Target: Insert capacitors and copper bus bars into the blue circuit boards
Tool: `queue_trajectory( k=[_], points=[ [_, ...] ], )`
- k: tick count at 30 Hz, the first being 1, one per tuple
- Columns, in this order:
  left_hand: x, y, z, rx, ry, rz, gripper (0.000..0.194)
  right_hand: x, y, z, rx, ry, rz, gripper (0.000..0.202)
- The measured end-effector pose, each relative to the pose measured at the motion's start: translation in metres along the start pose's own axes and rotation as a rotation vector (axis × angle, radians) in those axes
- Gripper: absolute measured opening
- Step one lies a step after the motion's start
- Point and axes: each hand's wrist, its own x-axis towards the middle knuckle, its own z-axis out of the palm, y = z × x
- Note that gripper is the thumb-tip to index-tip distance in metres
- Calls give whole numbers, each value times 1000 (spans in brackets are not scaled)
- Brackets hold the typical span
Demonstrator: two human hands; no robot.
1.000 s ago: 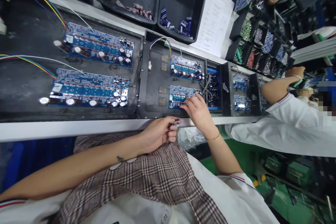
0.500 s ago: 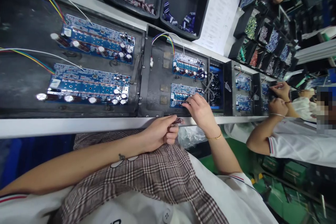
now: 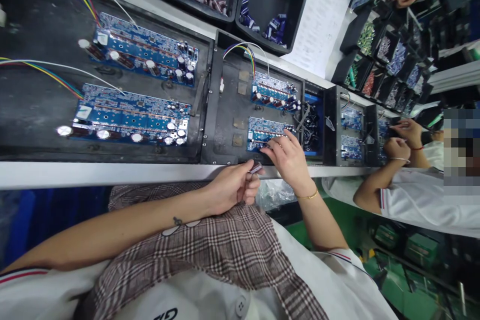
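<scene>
My left hand (image 3: 232, 187) is closed around a brown capacitor (image 3: 256, 168), which sticks out past the thumb near the bench's front edge. My right hand (image 3: 288, 157) reaches over the lower blue circuit board (image 3: 258, 132) in the middle tray. Its thumb and fingertips are pinched together at the board's front edge; whatever they hold is mostly hidden by the fingers. Behind it in the same tray lies another circuit board (image 3: 275, 85), with capacitors along its front side and coloured wires at its left end.
Two larger boards, the rear one (image 3: 146, 50) and front one (image 3: 131, 115), lie in the left tray. Black bins of brown capacitors (image 3: 206, 0) and purple capacitors (image 3: 276, 27) stand behind. A paper sheet (image 3: 318, 20) lies beside them. A co-worker's hands (image 3: 403, 140) work at the right.
The view has shifted slightly, moving the bench a little right. The capacitor in my left hand now tilts upward and shows more. My right hand stays at the board's front edge, its forefinger more raised.
</scene>
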Motion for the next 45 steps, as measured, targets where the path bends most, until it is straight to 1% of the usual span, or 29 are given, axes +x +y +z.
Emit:
queue_trajectory(
  k=[2, 4, 5, 7, 9, 11, 13, 16, 19, 22, 24, 25, 26, 27, 29, 30, 31, 33, 34, 36, 37, 38, 39, 40, 41, 42, 43, 44, 45],
  points=[
    [-1, -1, 2, 21, 7, 7, 32, -1, -4, -4, 5, 21, 37, 24],
    [-4, -1, 4, 41, 7, 28, 32, -3, -13, -15, 67, 58, 82, 28],
    [-6, -1, 5, 51, 4, 43, 32, -4, -18, -23, 131, 55, 84, 31],
    [-9, -1, 7, 67, -10, 69, 33, -5, -30, -37, 296, 7, 34, 34],
    [-12, -1, 7, 76, -28, 84, 33, -5, -39, -44, 404, -20, 5, 28],
    [-14, -1, 6, 90, -53, 81, 32, -2, -41, -39, 393, 33, 55, 20],
    [-15, -1, 2, 135, -83, 54, 31, 3, -37, -27, 319, 77, 116, 17],
    [-14, -2, -4, 231, -142, 1, 27, 9, -30, -7, 236, 45, 123, 19],
    [-15, -2, -8, 326, -198, 28, 23, 12, -28, -1, 206, 23, 119, 20],
    [-22, 3, -4, 536, -243, 64, 20, 14, -31, -4, 181, 16, 110, 21],
    [-33, 11, 1, 797, -248, 142, 22, 15, -32, -7, 156, -1, 104, 22],
    [-39, 17, 3, 954, -216, 240, 23, 15, -33, -8, 143, -15, 100, 22],
    [-45, 24, 5, 1114, -155, 378, 24, 15, -33, -9, 129, -30, 93, 23],
    [-50, 31, 5, 1262, -62, 544, 24, 15, -33, -9, 114, -41, 85, 24],
    [-56, 48, 2, 1486, 215, 892, 24, 15, -33, -8, 77, -48, 61, 26],
    [-57, 57, -1, 1567, 374, 1024, 26, 14, -33, -7, 59, -47, 41, 26],
    [-55, 66, -5, 1639, 532, 1112, 28, 14, -34, -6, 43, -45, 13, 26],
    [-49, 81, -12, 1760, 799, 1181, 34, 15, -35, -5, 32, -52, -63, 26],
    [-45, 87, -15, 1812, 889, 1176, 38, 17, -35, -5, 41, -56, -97, 27],
    [-35, 96, -18, 1895, 994, 1139, 45, 19, -31, -7, 100, -42, -127, 27],
    [-30, 97, -17, 1925, 1029, 1120, 49, 18, -27, -9, 148, -22, -113, 27],
    [-27, 98, -16, 1952, 1057, 1101, 51, 16, -20, -12, 204, 17, -67, 29],
    [-24, 98, -14, 1971, 1086, 1086, 52, 13, -10, -14, 257, 85, 16, 33],
    [-22, 97, -12, 1985, 1112, 1073, 53, 6, 1, -16, 305, 170, 133, 38],
    [-20, 95, -10, 1992, 1136, 1064, 52, -2, 14, -16, 354, 281, 298, 42],
    [-19, 93, -8, 1992, 1156, 1055, 51, -11, 28, -14, 383, 411, 500, 45],
    [-19, 91, -7, 1986, 1169, 1045, 51, -20, 42, -10, 424, 481, 698, 51],
    [-19, 90, -6, 1972, 1176, 1037, 51, -28, 56, -3, 529, 463, 850, 61],
    [-19, 88, -6, 1947, 1175, 1031, 51, -34, 68, 6, 670, 404, 971, 69]
  ],
)
